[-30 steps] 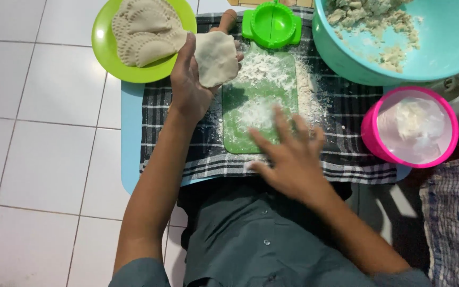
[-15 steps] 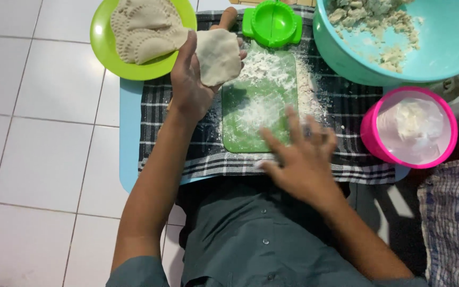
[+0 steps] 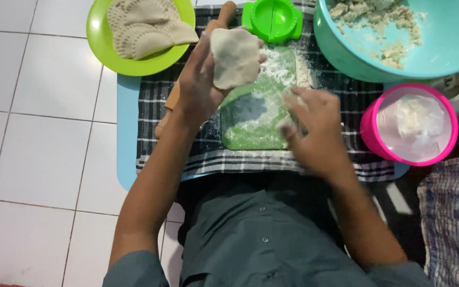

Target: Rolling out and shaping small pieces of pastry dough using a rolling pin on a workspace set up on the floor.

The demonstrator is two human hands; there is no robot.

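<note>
The left hand [image 3: 200, 79] holds a flattened round of pale dough [image 3: 235, 57] lifted above the work surface, its grip closed on the dough's left edge with the thumb across the front. The dough hangs over the upper left corner of a green cutting board [image 3: 251, 125], which is dusted with white flour. The right hand [image 3: 314, 130] lies palm down on the right side of the board, fingers spread and flat on the floured surface, holding nothing; its outline is a little blurred.

The board rests on a black-and-white checked cloth [image 3: 187, 154], which lies over a light blue mat [image 3: 126, 133] on a white tiled floor [image 3: 33, 133]. A wooden rolling pin [image 3: 168, 103] lies partly under the left hand, its end showing just above the dough. Beyond the board sits a green hinged dumpling press [image 3: 273, 20]. At upper left, a lime green plate [image 3: 102, 45] carries folded, crimped pastries [image 3: 144, 26]. At upper right, a large turquoise bowl [image 3: 346, 56] holds crumbly dough pieces. A pink tub [image 3: 370, 125] of white flour stands right of the cloth, just beside a blue striped towel [image 3: 452, 223].
</note>
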